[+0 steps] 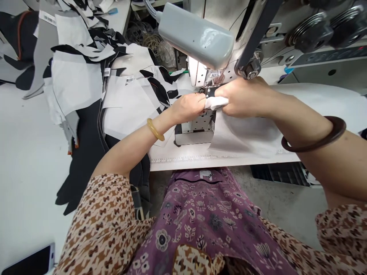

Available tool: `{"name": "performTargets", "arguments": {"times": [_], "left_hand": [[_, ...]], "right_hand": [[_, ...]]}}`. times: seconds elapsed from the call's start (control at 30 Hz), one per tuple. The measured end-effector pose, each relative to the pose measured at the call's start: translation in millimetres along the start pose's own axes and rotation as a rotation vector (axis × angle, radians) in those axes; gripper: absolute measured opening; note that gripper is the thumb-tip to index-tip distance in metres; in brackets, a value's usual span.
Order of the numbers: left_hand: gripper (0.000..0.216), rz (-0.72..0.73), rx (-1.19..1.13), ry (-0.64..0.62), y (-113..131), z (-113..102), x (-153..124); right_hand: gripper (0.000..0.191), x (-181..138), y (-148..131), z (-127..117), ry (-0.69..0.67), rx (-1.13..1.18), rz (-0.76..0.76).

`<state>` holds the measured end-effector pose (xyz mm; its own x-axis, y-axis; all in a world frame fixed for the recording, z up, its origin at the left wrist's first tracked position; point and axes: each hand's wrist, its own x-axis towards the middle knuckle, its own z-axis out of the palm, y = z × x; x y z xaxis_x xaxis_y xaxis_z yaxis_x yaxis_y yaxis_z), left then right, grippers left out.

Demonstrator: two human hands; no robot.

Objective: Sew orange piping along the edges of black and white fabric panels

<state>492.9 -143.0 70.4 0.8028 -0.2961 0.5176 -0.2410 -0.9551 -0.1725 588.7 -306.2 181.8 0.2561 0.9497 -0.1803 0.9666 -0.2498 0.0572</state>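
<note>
Both of my hands meet at the needle area of a sewing machine (197,72). My left hand (189,105) is closed, its fingers pinching one end of a bunched edge of white fabric (243,131). On the other side of the needle, my right hand (240,97) grips the same edge with curled fingers. From there the fabric hangs over the table's front part and spreads to the right behind my forearm. A grey lamp housing (196,34) sits just above my hands. The needle tip and the exact stitching spot are hard to make out.
White and black cut fabric pieces (129,103) are heaped to the left, some with barcode labels. A ruler strip (189,158) runs along the table's front edge. A phone (30,261) lies at the lower left. Thread tension dials (311,32) stick out at upper right.
</note>
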Motion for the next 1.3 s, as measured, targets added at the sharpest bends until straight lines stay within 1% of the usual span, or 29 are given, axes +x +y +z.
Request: {"name": "performTargets", "arguments": {"times": [0.1,0.17,0.23,0.3,0.37,0.43,0.53,0.6,0.67,0.73,0.77,0.83,0.9,0.97,1.03,1.07,1.1,1.13,1.17,1.23,1.3], "left_hand": [[0.033,0.009,0.082,0.062,1,5,-1],[0.035,-0.019,0.095,0.120,4,8,-5],[0.037,-0.025,0.089,0.159,9,8,-10],[0.032,0.007,0.083,0.170,14,5,-16],[0.026,0.048,0.085,0.174,19,1,-22],[0.026,0.050,0.106,0.187,25,2,-25],[0.028,-0.018,0.168,0.258,35,10,-26],[0.027,-0.067,0.207,0.368,40,17,-25],[0.024,-0.097,0.211,0.494,42,23,-22],[0.021,-0.123,0.198,0.574,42,25,-20],[0.020,-0.139,0.194,0.582,40,26,-19],[0.021,-0.159,0.185,0.552,34,26,-20],[0.022,-0.153,0.144,0.477,26,24,-23],[0.021,-0.125,0.058,0.395,21,20,-28],[0.022,-0.107,-0.025,0.341,21,14,-34],[0.022,-0.125,-0.053,0.331,24,11,-36],[0.023,-0.171,-0.072,0.328,30,9,-37],[0.022,-0.251,-0.083,0.330,38,7,-38],[0.020,-0.363,-0.095,0.331,47,6,-37],[0.017,-0.635,-0.142,0.344,70,9,-33],[0.031,-0.907,-0.242,0.404,93,18,-26]], "right_hand": [[0.017,-2,-6,-3,0.020,-0.042,-0.035],[0.018,-5,-17,1,0.062,-0.069,-0.071],[0.020,-11,-32,12,0.097,-0.085,-0.092],[0.028,-18,-47,31,0.114,-0.119,-0.106],[0.037,-24,-55,49,0.151,-0.174,-0.155],[0.039,-29,-55,61,0.191,-0.214,-0.194],[0.031,-32,-45,64,0.207,-0.218,-0.199],[0.026,-31,-37,60,0.191,-0.209,-0.192],[0.025,-28,-33,57,0.183,-0.206,-0.175],[0.026,-23,-32,56,0.182,-0.206,-0.151],[0.027,-21,-33,56,0.181,-0.207,-0.137],[0.029,-18,-38,58,0.181,-0.206,-0.111],[0.029,-18,-45,60,0.192,-0.188,-0.081],[0.029,-22,-54,64,0.199,-0.149,-0.017],[0.026,-29,-61,72,0.139,-0.094,0.081],[0.024,-34,-63,78,0.089,-0.066,0.120],[0.023,-38,-64,85,0.031,-0.042,0.148],[0.024,-42,-64,93,-0.022,-0.019,0.163],[0.027,-46,-63,102,-0.066,0.004,0.173],[0.036,-53,-61,121,-0.122,0.055,0.172],[0.044,-60,-60,140,-0.180,0.137,0.144]]}}
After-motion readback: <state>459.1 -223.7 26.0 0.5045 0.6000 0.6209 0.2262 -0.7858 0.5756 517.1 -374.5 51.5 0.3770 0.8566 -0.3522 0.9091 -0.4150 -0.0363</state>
